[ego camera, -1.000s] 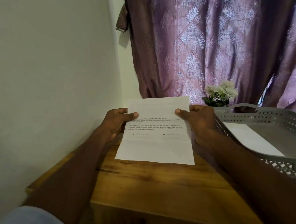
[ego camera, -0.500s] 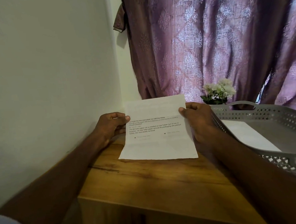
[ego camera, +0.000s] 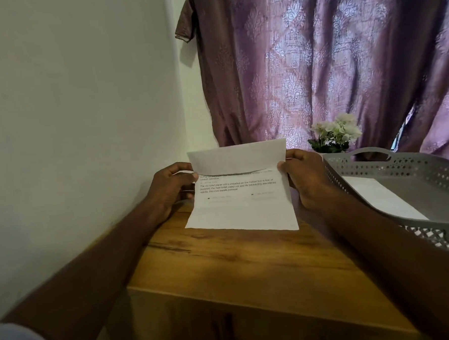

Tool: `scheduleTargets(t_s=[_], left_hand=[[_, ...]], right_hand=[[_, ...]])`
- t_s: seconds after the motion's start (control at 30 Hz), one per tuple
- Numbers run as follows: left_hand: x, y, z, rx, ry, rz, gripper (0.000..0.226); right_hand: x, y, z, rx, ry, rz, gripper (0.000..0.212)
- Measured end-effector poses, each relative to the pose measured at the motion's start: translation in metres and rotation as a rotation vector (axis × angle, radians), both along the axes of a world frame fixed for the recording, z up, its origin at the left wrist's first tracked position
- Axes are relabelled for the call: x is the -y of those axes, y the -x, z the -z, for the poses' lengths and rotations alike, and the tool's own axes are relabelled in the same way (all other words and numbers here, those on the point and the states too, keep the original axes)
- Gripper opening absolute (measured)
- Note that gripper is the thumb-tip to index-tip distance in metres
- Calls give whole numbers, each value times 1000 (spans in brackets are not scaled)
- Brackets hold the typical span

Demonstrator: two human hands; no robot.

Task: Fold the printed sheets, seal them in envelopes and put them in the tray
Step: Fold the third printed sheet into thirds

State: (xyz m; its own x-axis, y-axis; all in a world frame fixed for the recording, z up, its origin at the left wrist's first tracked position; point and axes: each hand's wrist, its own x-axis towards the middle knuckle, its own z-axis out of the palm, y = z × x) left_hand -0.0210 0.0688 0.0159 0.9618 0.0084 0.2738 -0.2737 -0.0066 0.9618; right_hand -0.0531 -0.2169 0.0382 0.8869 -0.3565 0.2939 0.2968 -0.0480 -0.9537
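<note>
Printed sheet: white, top portion folded forward over the text, lower edge resting on the worktop. Grey perforated tray at right holds one white envelope.

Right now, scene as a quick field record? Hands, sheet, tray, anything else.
left hand: pinches the sheet's left edge
right hand: pinches its right edge
sheet: printed side up, top part bent over toward the person, not creased flat
tray: grey, perforated, to the right, one white envelope inside
table: wooden, under the sheet
flowers: white, behind the tray
</note>
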Motion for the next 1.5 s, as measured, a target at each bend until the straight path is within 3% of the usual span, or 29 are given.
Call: scheduleTargets(t_s=[0.13,0.33,0.43,0.63,0.73,0.83,1.07,1.23,1.4,1.5], left_hand=[[0,0,-1,-11,0,-25,16],[3,-2,-1,-44,5,-64,30],[2,-4,-2,-69,36,-59,33],[2,-6,-3,-82,101,8,26],[-1,-7,1,-41,35,0,23],[-4,-4,1,-33,61,-6,27],[0,-2,-2,-6,99,-30,21],[5,0,-3,-73,-12,100,64],[1,0,1,-19,-53,84,41],[4,3,1,-12,-47,47,32]], right_hand=[[-1,-1,1,9,-23,-8,27],[-2,1,0,-12,-59,4,31],[-3,5,-6,-85,-108,-20,16],[-4,12,-7,-90,-91,-25,48],[-4,9,-4,3,-46,-18,23],[-2,5,3,41,-50,-55,30],[-5,3,7,37,-54,-7,16],[-1,0,4,53,-109,-6,9],[-2,0,6,24,-71,-8,20],[-2,-1,5,28,-51,15,16]])
